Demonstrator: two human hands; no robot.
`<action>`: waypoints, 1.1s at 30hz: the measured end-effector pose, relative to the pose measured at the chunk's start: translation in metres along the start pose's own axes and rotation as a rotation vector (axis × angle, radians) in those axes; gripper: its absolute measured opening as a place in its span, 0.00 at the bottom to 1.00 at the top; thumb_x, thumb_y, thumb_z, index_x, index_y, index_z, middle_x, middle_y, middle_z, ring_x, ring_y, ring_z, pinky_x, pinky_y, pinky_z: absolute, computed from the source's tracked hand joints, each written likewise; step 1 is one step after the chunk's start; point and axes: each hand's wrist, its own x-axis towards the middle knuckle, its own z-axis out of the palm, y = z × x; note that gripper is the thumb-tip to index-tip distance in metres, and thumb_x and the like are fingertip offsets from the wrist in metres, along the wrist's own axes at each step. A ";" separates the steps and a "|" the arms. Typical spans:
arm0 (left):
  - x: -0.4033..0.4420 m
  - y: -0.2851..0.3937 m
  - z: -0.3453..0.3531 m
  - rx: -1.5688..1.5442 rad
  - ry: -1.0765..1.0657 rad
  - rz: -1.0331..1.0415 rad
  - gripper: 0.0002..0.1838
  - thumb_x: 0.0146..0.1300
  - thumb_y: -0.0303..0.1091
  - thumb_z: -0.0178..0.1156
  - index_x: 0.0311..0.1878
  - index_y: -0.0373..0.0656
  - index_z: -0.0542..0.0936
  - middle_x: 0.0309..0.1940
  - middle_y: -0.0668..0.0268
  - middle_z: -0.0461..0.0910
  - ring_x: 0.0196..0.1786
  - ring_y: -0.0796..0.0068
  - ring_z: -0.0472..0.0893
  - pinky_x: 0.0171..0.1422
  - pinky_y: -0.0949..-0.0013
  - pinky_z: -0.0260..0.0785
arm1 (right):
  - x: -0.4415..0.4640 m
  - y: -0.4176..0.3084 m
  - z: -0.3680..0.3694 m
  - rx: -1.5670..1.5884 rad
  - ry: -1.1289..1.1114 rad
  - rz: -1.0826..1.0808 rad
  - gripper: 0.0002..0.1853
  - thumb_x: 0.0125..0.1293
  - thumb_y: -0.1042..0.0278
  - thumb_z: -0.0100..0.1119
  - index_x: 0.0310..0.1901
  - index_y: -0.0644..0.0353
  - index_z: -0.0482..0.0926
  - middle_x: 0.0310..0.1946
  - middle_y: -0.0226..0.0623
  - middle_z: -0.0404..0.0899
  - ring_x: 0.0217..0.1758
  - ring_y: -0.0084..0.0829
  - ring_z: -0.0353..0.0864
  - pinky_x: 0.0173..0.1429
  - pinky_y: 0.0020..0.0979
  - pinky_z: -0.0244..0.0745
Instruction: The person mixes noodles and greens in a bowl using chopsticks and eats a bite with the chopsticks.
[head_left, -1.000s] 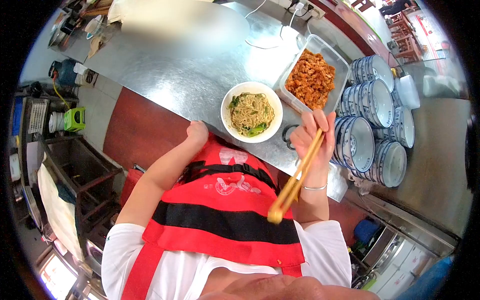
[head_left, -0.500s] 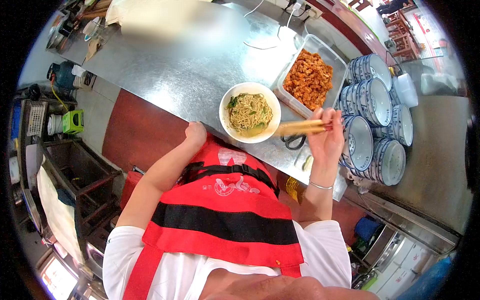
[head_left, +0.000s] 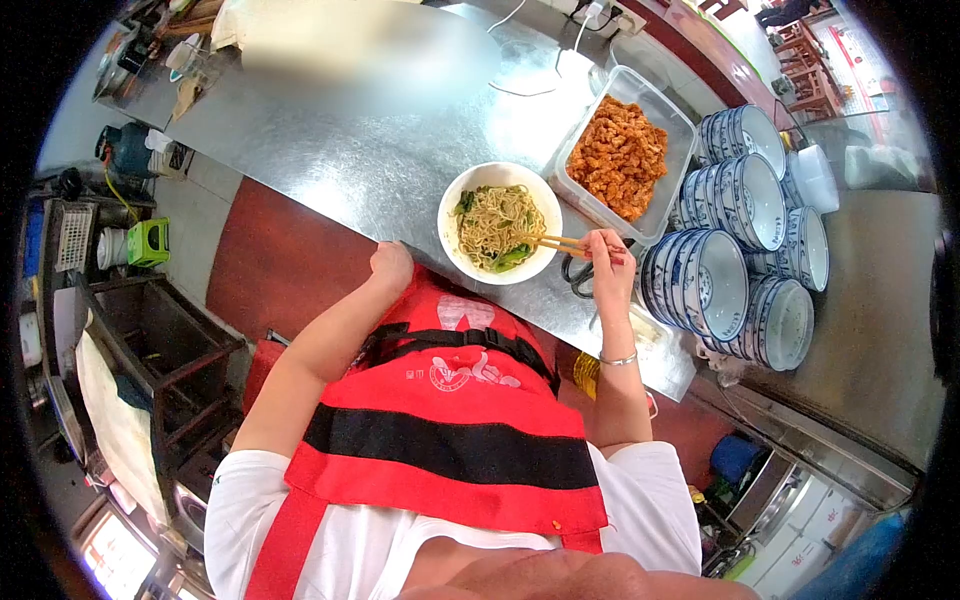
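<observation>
While a steel surface (head_left: 350, 150) runs diagonally across the view, its upper part partly blurred out, a white bowl (head_left: 449, 218) of noodles (head_left: 490, 222) with green leaves stands near its front edge. Just beside it, to the right, is a clear plastic box (head_left: 580, 196) partly filled with reddish-brown chunks of food (head_left: 618, 158), and beyond that, stacks of blue-patterned bowls (head_left: 722, 285) lie tipped on their sides. A white cord (head_left: 522, 95) loops over the far part. On the left of the room, a green stool (head_left: 148, 242) stands on the floor near a dark rack (head_left: 165, 350); at upper right, seating shows in the distance.

The right hand (head_left: 608, 260), wrist raised and bent toward the bowl, has its grip pinched around wooden chopsticks (head_left: 562, 243), whose tips reach into the noodles. The left hand (head_left: 391, 264) is curled by the surface's edge, elbow out; whether its grip encloses anything cannot be told.
</observation>
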 end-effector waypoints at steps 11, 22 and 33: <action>-0.002 -0.001 -0.001 0.051 0.036 0.052 0.14 0.61 0.34 0.50 0.42 0.35 0.79 0.42 0.49 0.77 0.42 0.58 0.82 0.38 0.63 0.77 | 0.003 0.008 -0.002 0.019 0.030 0.006 0.14 0.68 0.64 0.49 0.29 0.65 0.75 0.25 0.29 0.75 0.29 0.18 0.71 0.36 0.21 0.67; -0.009 0.002 -0.013 0.009 0.016 0.039 0.14 0.61 0.34 0.50 0.44 0.36 0.79 0.43 0.49 0.77 0.43 0.58 0.82 0.41 0.62 0.77 | 0.009 0.030 -0.010 0.147 0.075 0.087 0.17 0.69 0.60 0.48 0.28 0.64 0.75 0.24 0.30 0.75 0.26 0.21 0.75 0.32 0.21 0.70; -0.005 0.001 -0.008 0.009 -0.013 0.028 0.14 0.63 0.33 0.48 0.45 0.35 0.77 0.43 0.49 0.77 0.42 0.58 0.82 0.39 0.63 0.77 | 0.011 0.019 -0.020 0.213 0.150 0.090 0.17 0.69 0.59 0.47 0.28 0.63 0.74 0.24 0.32 0.75 0.25 0.24 0.78 0.30 0.21 0.70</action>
